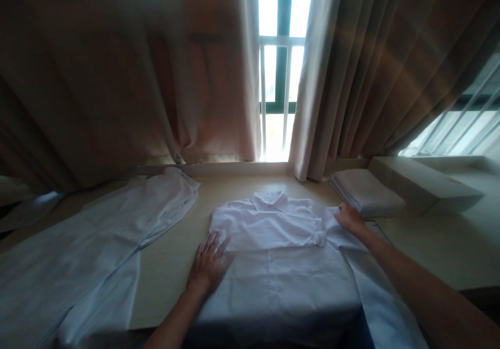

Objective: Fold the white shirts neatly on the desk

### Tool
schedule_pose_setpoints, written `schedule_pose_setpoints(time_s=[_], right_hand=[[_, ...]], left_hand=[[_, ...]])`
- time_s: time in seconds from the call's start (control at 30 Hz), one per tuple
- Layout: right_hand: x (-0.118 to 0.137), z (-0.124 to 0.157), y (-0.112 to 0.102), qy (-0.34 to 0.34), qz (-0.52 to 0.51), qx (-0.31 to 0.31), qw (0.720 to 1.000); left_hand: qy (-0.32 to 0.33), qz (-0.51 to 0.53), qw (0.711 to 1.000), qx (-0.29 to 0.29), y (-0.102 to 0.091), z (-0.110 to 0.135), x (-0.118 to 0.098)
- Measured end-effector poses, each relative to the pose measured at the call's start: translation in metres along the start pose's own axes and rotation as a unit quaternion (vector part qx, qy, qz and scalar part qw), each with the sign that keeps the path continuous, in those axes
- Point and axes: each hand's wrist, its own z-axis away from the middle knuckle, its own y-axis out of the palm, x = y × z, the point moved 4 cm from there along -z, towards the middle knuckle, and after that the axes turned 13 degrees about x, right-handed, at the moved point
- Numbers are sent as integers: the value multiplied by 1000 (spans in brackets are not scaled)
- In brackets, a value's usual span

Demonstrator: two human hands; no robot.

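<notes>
A white collared shirt (pixel 269 271) lies front up on the table, its collar towards the window and its hem hanging over the near edge. One sleeve is laid across the chest, with the cuff towards the right. My left hand (pixel 211 263) rests flat on the shirt's left side, fingers spread. At the right shoulder, my right hand (pixel 349 217) pinches the other sleeve (pixel 375 281), which trails down past the table's edge. The fingertips of that hand are partly hidden.
More white garments (pixel 97 224) are heaped along the left of the pale table (pixel 164 276). At the back right sit a folded white stack (pixel 365 187) and a box-like ledge (pixel 425 182). Brown curtains (pixel 203 78) hang behind, parted at a barred window (pixel 277 73).
</notes>
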Motion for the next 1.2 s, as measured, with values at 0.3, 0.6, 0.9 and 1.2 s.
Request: schedule_pose_setpoints(time_s=[0.3,0.6,0.9,1.2], right_hand=[[-133,194,10,123,-163,-157,966],[-146,326,98,220,-469,70,852],[-115,331,63,131,-459,19,878],[-153,277,-84,120,-558,-76,818]], left_hand=[[12,-7,1000,3,9,-4,4],[9,-30,999,19,13,-7,4],[3,-33,999,25,21,-11,8],[4,-42,999,27,16,-8,5]])
